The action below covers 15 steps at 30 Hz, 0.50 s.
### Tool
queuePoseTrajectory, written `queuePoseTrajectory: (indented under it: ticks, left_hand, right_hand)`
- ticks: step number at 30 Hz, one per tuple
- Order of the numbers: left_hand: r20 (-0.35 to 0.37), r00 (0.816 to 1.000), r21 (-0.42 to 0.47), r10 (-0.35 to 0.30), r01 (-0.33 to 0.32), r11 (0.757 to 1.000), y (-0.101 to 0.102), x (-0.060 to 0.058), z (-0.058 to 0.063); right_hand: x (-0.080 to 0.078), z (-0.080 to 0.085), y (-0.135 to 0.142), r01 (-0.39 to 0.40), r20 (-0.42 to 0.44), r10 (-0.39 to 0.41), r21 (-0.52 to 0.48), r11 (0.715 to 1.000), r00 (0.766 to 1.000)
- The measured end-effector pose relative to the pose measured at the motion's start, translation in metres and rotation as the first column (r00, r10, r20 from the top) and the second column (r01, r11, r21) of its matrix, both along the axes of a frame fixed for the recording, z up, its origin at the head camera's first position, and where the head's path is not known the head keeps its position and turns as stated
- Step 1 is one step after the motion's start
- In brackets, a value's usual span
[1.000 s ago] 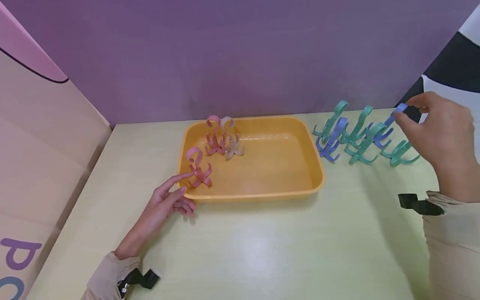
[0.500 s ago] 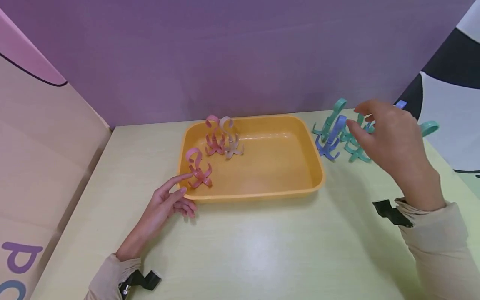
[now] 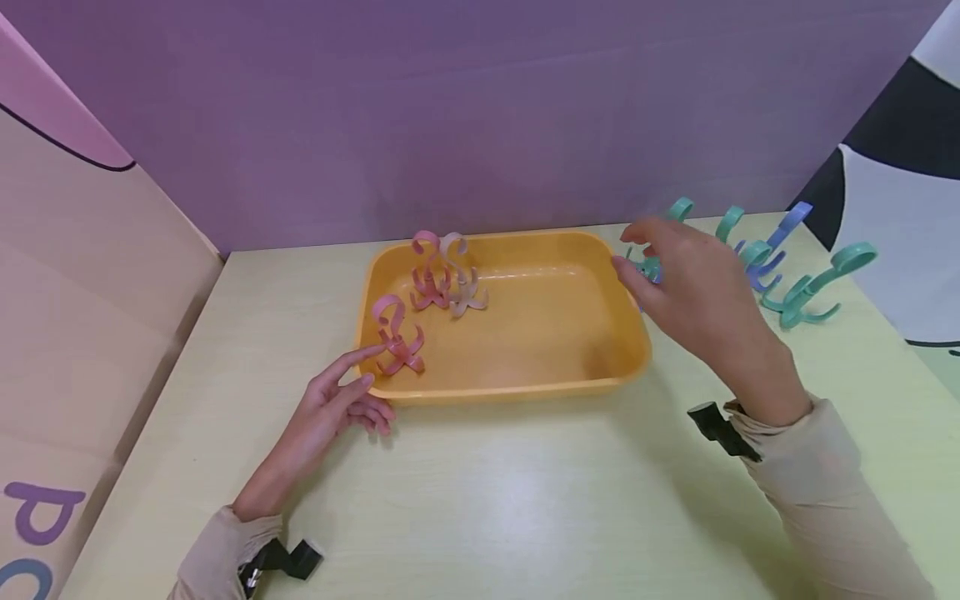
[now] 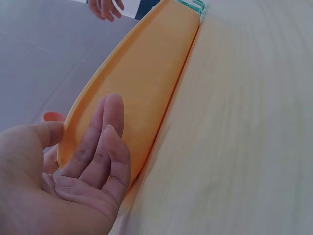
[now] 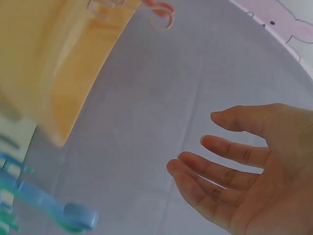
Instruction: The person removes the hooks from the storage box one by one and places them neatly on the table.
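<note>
My left hand is at the near left corner of the yellow tray, its index finger straight over the rim and its thumb right at the edge. In the left wrist view the other fingers lie loosely before the tray's outer wall. Beside the index fingertip stands a pink four-pronged hook; another pink hook and a pale one stand farther back in the tray. My right hand hovers beyond the tray's right rim, fingers spread and holding nothing in the right wrist view, partly hiding hooks behind it.
Right of the tray, several green and blue hooks stand on the pale table, among them a green hook and a blue hook. A purple wall rises behind the tray, with a printed panel on the left.
My right hand has let go of the blue hook at the far right and moved left to the tray's right side. The left hand and the tray have stayed put.
</note>
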<state>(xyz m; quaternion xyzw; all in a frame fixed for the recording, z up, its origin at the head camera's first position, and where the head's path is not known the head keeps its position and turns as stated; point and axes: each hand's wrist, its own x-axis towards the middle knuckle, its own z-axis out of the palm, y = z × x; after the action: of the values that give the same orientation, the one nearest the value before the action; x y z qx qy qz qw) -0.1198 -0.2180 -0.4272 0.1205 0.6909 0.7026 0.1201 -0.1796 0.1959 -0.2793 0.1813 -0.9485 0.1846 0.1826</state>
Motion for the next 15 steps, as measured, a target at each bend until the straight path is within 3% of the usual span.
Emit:
queuePoseTrajectory:
  ticks: [8,15]
  left_hand:
    - [0.006,1.0,0.0,-0.007,0.007,1.0,-0.001,0.0,0.0]
    - [0.032,0.999,0.022,-0.024,0.024,0.999,-0.001,0.0,0.001]
  right_hand:
    - [-0.003,0.011,-0.031,-0.064,0.026,0.064,-0.009,0.998,0.998]
    - [-0.002,0.011,-0.061,-0.131,-0.002,0.131,-0.01,0.991,0.991]
